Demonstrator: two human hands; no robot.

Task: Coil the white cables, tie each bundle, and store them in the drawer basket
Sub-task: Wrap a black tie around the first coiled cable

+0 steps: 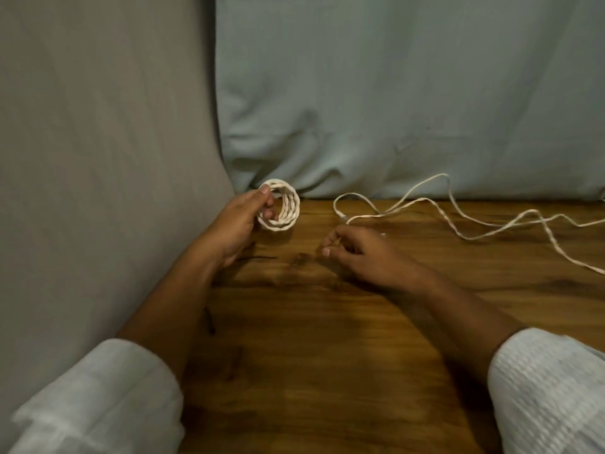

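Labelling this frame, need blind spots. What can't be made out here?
Head view only.
1. Drawer basket: out of frame.
2. Loose cable: far end cut off by the right edge.
3. Right hand: curled fingers hide whether it pinches anything.
4. Coil in left hand: fingers cover its near side; any tie unseen.
5. Thin dark strand on table: too thin and blurred to identify.

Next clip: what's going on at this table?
A person is coiling cable. The left hand grips a small round coil of white cable just above the brown wooden table. The right hand sits with curled fingers beside the loose white cable trailing right; whether it holds the cable is unclear. A thin dark tie lies unused.
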